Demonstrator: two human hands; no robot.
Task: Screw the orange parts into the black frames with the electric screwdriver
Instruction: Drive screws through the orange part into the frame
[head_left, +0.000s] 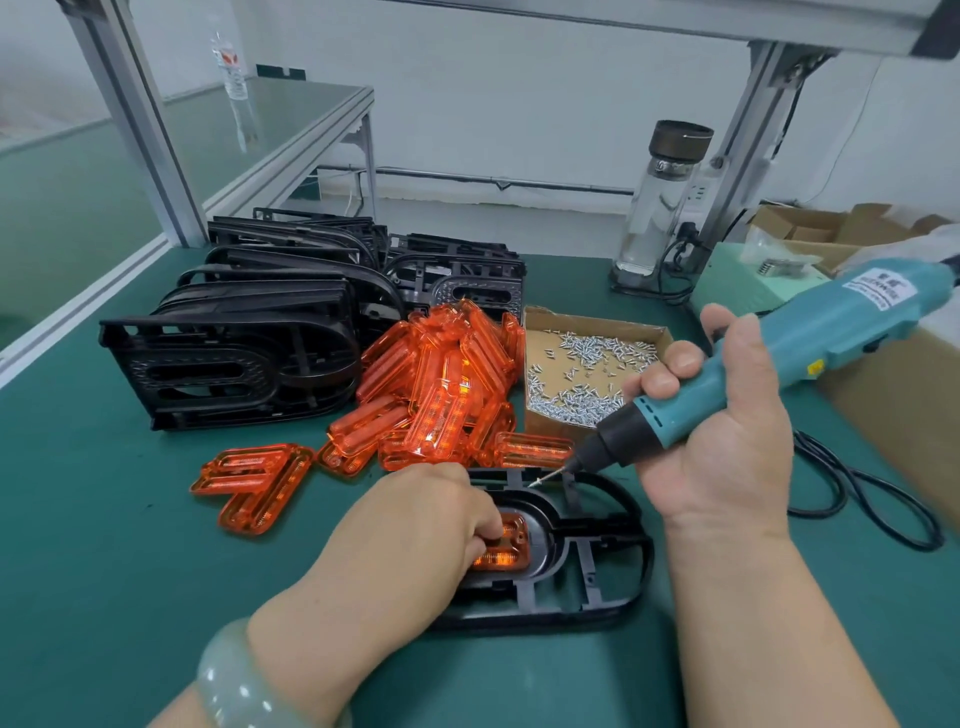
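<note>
Green matting covers the bench (104, 519). At its left stand stacked black frames (234, 364), with a heap of orange parts (441, 384) just beside them. Nearer the person, the left hand (415, 525) curls its grip on one orange part (511, 545) seated in a black frame (613, 571) lying flat. Behind, a cardboard box (597, 318) holds loose screws (587, 374). At the right, the right hand (727, 431) has its grip wrapped around the electric screwdriver (810, 343), tilted, its bit carrying a screw (537, 480) just above the frame's far edge.
</note>
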